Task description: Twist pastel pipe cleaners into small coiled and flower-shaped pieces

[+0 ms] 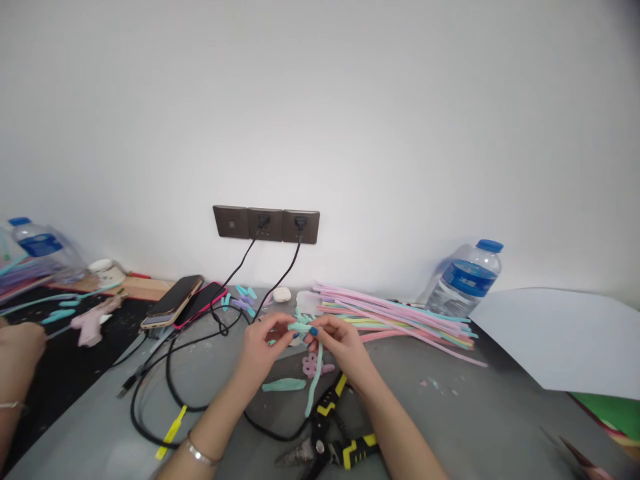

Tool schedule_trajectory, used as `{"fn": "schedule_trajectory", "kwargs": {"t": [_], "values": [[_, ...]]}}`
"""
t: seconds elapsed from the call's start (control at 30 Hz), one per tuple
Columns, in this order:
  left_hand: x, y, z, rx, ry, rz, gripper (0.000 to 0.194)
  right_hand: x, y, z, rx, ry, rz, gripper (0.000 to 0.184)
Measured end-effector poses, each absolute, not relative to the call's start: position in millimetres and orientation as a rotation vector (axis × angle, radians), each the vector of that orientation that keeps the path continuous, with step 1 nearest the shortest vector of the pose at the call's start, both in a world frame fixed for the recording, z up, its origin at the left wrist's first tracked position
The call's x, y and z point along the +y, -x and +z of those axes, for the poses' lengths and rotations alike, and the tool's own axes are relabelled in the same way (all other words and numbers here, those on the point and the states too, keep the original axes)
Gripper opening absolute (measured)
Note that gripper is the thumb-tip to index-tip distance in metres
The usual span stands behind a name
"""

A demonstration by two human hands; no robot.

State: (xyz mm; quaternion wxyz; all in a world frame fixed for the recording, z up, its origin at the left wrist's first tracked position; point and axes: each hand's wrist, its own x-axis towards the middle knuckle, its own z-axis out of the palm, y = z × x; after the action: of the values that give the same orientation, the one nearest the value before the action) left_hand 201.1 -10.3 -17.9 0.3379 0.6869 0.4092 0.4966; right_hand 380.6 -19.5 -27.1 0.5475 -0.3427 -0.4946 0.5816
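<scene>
Black-and-yellow wire cutters lie on the grey surface just below the wrists, and above them the left hand and right hand meet, fingers of each pinched shut on a fuzzy mint-green pipe cleaner bent into small loops, its loose tail hanging down between the forearms. The twist looks best made with the left fingers holding the loops firmly while the right fingers wind tightly at the base. Spare pastel pipe cleaners lie right of the fingers.

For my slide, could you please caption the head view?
Both hands, left and right, twist a teal pipe cleaner above pliers.
</scene>
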Motion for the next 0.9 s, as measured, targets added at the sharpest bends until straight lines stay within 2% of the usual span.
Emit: {"fn": "schedule_trajectory", "kwargs": {"t": [0.27,0.47,0.67,0.9], "values": [[-11.4,-197.1,-16.2,1.039,-1.887,1.411,0.007,-22.0,-379.6,-22.9,-1.183,0.8,1.429,0.026],[-9.5,-195.1,-17.3,1.106,-1.885,1.345,0.006,-20.8,-384.4,-23.2,-1.157,0.872,1.441,0.03],[-6.4,-194.2,-16.0,1.084,-1.791,1.057,0.007,-15.9,-389.8,-27.5,-1.107,0.954,1.384,0.034],[-8.8,-191.0,-5.0,0.868,-1.498,0.728,0.023,-19.5,-387.7,-24.6,-1.3,0.893,1.401,0.025]]}}
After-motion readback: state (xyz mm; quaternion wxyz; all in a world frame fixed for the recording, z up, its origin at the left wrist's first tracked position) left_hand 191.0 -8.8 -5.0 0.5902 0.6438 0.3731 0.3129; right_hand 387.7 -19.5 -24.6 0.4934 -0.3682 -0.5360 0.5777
